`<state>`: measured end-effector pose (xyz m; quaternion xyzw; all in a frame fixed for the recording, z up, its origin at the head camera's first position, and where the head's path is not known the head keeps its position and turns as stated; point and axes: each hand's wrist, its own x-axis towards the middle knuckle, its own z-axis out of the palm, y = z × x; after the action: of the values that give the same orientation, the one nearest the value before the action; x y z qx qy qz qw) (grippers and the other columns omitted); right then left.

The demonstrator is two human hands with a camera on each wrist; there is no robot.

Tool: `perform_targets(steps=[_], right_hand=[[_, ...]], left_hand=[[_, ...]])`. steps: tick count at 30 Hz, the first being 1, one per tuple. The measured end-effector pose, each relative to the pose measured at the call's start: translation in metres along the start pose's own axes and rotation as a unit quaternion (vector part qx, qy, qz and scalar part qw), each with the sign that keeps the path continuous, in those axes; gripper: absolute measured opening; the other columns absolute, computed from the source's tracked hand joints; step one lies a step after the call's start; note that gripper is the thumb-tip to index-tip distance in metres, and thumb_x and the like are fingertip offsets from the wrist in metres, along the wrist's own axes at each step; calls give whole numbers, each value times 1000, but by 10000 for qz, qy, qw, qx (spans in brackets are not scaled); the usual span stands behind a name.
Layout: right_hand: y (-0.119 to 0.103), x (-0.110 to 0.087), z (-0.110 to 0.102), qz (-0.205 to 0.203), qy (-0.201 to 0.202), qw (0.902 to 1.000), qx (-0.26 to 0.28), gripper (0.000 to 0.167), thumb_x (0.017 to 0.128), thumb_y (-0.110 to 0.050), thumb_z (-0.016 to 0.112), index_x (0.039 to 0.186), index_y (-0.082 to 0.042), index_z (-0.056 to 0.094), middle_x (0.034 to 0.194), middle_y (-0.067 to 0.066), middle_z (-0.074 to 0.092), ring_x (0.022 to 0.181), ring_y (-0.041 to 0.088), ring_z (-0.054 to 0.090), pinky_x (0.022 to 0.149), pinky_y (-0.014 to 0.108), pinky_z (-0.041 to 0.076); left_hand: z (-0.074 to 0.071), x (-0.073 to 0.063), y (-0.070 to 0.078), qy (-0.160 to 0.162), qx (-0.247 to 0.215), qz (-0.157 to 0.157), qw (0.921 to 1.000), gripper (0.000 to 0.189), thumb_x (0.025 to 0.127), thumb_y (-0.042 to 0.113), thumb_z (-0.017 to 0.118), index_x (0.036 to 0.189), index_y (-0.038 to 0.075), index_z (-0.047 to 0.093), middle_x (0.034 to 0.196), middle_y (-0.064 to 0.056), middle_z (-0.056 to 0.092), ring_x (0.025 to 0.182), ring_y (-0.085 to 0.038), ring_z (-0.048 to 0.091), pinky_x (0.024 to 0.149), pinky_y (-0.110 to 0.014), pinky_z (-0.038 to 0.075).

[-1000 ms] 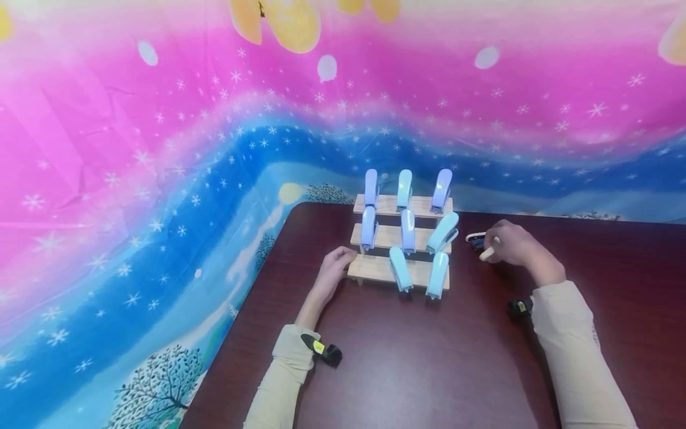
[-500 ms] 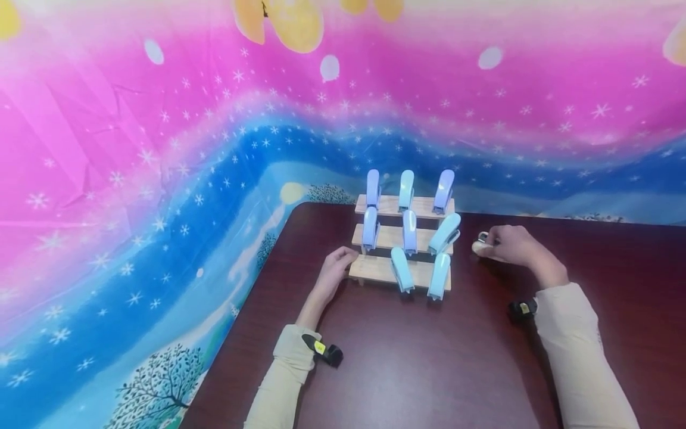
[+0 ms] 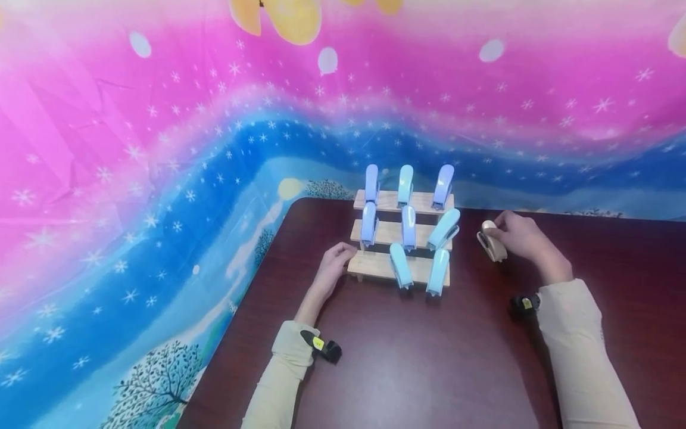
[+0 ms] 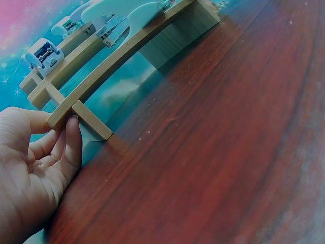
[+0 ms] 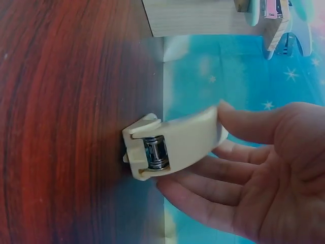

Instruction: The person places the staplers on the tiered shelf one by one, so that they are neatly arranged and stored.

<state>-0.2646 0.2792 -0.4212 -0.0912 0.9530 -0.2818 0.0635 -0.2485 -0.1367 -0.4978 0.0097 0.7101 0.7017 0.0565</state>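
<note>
My right hand (image 3: pixel 522 239) grips a cream stapler (image 3: pixel 495 248) by its upper end, to the right of a three-tier wooden rack (image 3: pixel 370 263). In the right wrist view the stapler (image 5: pixel 190 145) stands on end at the tabletop, thumb on one side and fingers on the other; whether it touches the table I cannot tell. My left hand (image 3: pixel 331 271) pinches the left end of the lowest shelf. The left wrist view shows thumb and fingers around that shelf end (image 4: pixel 63 113). Light blue staplers (image 3: pixel 438 271) and lilac staplers (image 3: pixel 408 227) stand along the tiers.
A dark red-brown table (image 3: pixel 407 357) carries the rack near its far edge. Behind hangs a pink and blue patterned cloth (image 3: pixel 214 137). The lowest tier has bare wood at its left; a light blue stapler (image 3: pixel 444 229) leans rightward on the middle tier.
The cream stapler has turned in my right hand from lying sideways to standing on end, and that hand has shifted slightly right. My left hand stays at the shelf end.
</note>
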Motion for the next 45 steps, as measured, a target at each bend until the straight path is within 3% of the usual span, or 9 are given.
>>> perform_targets(steps=[4, 9, 14, 19, 28, 45], right_hand=[[0, 3, -1, -41, -46, 10000, -53, 49, 103, -17, 60, 129, 23, 46, 114, 40, 60, 103, 51, 60, 89, 64, 49], [-1, 4, 1, -177, -66, 9997, -160, 48, 92, -9, 69, 124, 23, 53, 109, 39, 64, 93, 46, 66, 79, 56, 56], [1, 4, 2, -84, 153, 9998, -22, 42, 89, -10, 72, 116, 20, 61, 102, 34, 69, 83, 37, 68, 68, 45, 57], [-2, 1, 0, -91, 401, 9989, 202, 42, 89, -12, 75, 114, 19, 64, 101, 33, 70, 82, 37, 67, 62, 37, 50], [-14, -2, -3, -129, 778, 9964, 326, 47, 90, -18, 77, 117, 18, 63, 100, 31, 72, 86, 40, 67, 66, 37, 46], [-19, 1, 3, -172, 828, 9953, 466, 47, 91, -16, 75, 119, 20, 61, 102, 35, 70, 86, 43, 68, 63, 36, 48]], left_hand=[[0, 1, 1, 6, 49, -5, 10000, 26, 102, 13, 59, 113, -10, 66, 102, -10, 68, 86, -14, 64, 73, -27, 57], [0, 0, 0, -2, 74, -22, 10000, 26, 102, 14, 59, 113, -9, 66, 104, -12, 68, 87, -14, 64, 73, -27, 57], [1, -2, -2, 12, 41, -30, 10000, 25, 102, 14, 58, 112, -8, 66, 104, -14, 68, 86, -15, 65, 73, -28, 57], [2, -3, -3, 17, 56, -55, 10000, 25, 102, 14, 59, 111, -8, 66, 103, -13, 68, 86, -15, 64, 74, -28, 57], [1, -1, -1, 24, 56, -48, 10000, 25, 102, 14, 59, 111, -8, 66, 105, -14, 68, 88, -16, 64, 75, -28, 57], [0, 1, 0, 46, -12, -82, 10000, 25, 102, 12, 59, 113, -9, 66, 106, -13, 67, 87, -14, 64, 73, -26, 57]])
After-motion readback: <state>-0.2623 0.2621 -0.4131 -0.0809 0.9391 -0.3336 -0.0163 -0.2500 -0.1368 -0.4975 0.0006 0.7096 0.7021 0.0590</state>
